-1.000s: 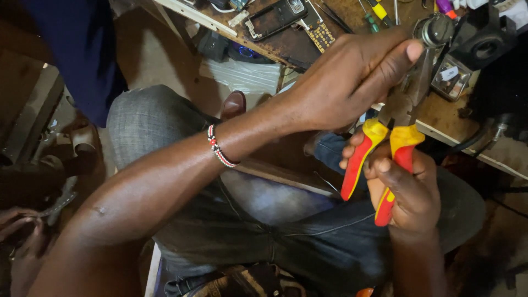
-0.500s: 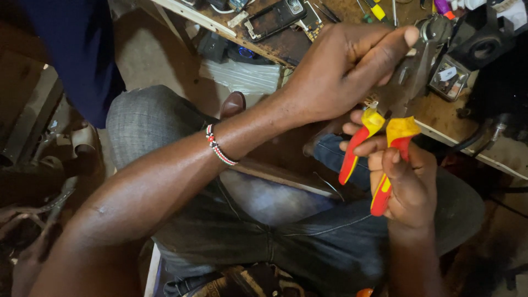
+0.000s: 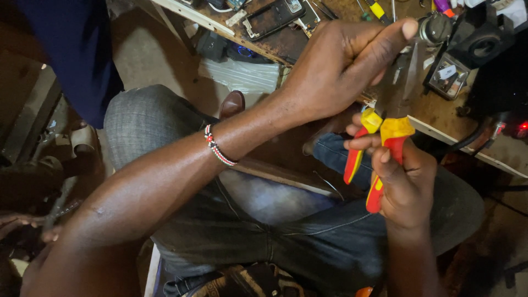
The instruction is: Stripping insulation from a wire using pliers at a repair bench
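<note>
The pliers (image 3: 385,137), red and yellow on the grips with a dark steel head, stand nearly upright above the person's lap, just off the near edge of the workbench (image 3: 473,146). The right hand (image 3: 404,184) is closed around the lower grips, fingers curled over the red one and the thumb pressing the yellow collar. The left hand (image 3: 341,66) reaches across from the other side and closes over the head; its thumb and forefinger pinch together at the top, next to a small round metal part (image 3: 434,27). Whether that part is caught in the nose of the tool or merely sits behind it is hard to tell, since the fingers cover the tip.

The tool looks stiff and fairly heavy for its size, and the moulded grips should give a sure, non-slip hold; the bare steel head would be slicker and is best steadied, as here, rather than gripped hard. The small part looks light and easy to drop.

Room is tight. The bench edge runs diagonally just beyond the hands, crowded with a phone frame (image 3: 272,16), a dark boxy device (image 3: 484,44) and a screwdriver (image 3: 377,8). A beaded bracelet (image 3: 219,147) circles the left wrist. Below, the jeans-clad lap (image 3: 264,220) offers the only open space, and another person's dark blue garment (image 3: 77,55) hangs at the upper left.
</note>
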